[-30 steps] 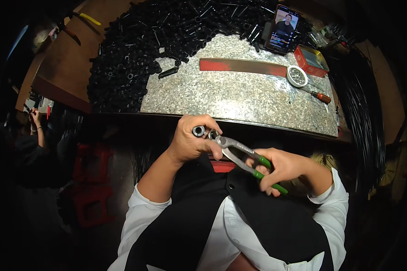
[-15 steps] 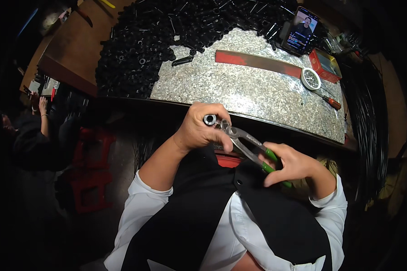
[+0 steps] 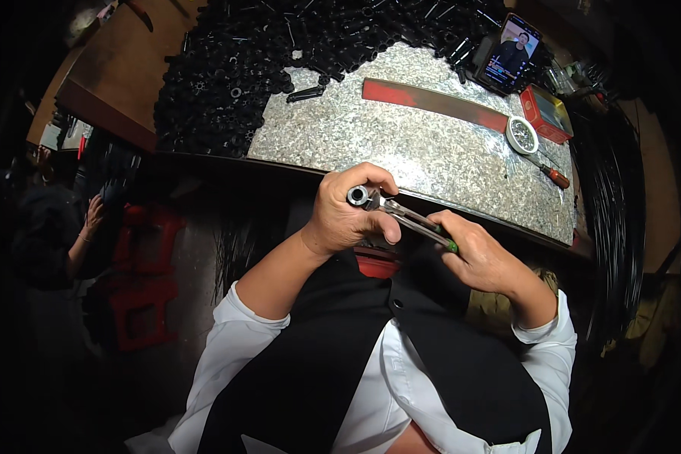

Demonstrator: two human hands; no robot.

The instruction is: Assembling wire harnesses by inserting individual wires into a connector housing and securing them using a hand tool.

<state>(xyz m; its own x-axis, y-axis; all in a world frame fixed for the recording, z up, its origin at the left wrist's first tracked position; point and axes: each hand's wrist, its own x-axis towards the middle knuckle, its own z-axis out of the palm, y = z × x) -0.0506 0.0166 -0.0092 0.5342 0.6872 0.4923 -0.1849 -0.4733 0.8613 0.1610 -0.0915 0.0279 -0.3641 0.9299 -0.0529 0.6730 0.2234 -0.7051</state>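
My left hand (image 3: pixel 339 213) is closed around a small dark tubular part with a round, ring-shaped metal end (image 3: pixel 357 195); most of its body is hidden by my fingers. Green-handled pliers (image 3: pixel 415 219) are gripped in my right hand (image 3: pixel 477 253), their handles squeezed close together. The plier jaws reach my left hand and meet the tubular part beside its ring end. Whether the jaws bite on something there is too small to make out. Both hands are held in front of my body, just off the near edge of the stone-topped table (image 3: pixel 310 144).
A large heap of black tubular parts (image 3: pixel 227 91) covers the table's far left. A red-brown flat bar (image 3: pixel 431 104), a white bowl of small metal bits (image 3: pixel 521 136), a screwdriver (image 3: pixel 556 177), a red box (image 3: pixel 545 113) and a propped phone (image 3: pixel 511 53) lie right. A co-worker's hand (image 3: pixel 93 216) is at left.
The plier handles have gone from spread to squeezed together, and my right hand has closed on them. The co-worker's hand at left has shifted lower.
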